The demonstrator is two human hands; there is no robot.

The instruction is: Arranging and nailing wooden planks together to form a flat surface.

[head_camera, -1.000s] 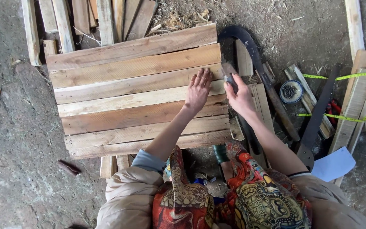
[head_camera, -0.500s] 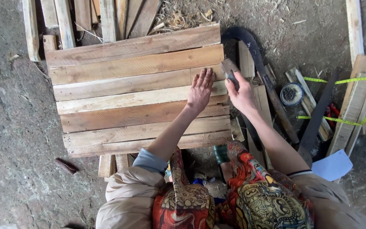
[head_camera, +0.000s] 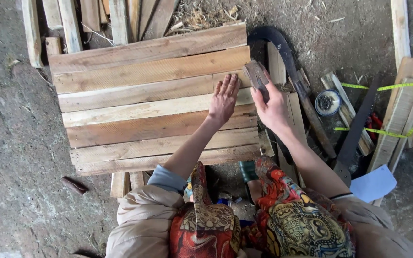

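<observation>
Plank panel (head_camera: pixel 154 100), centre-left of frame, flat on ground. My left hand (head_camera: pixel 224 98) lies on its right edge, fingers pressed together and flat. My right hand (head_camera: pixel 272 107) wraps hammer (head_camera: pixel 256 78), head tilted toward upper left. Risk as I judge it: strike lands on left fingertips, since hands nearly touch. Versus earlier frame: hammer raised slightly, left hand unmoved.
</observation>
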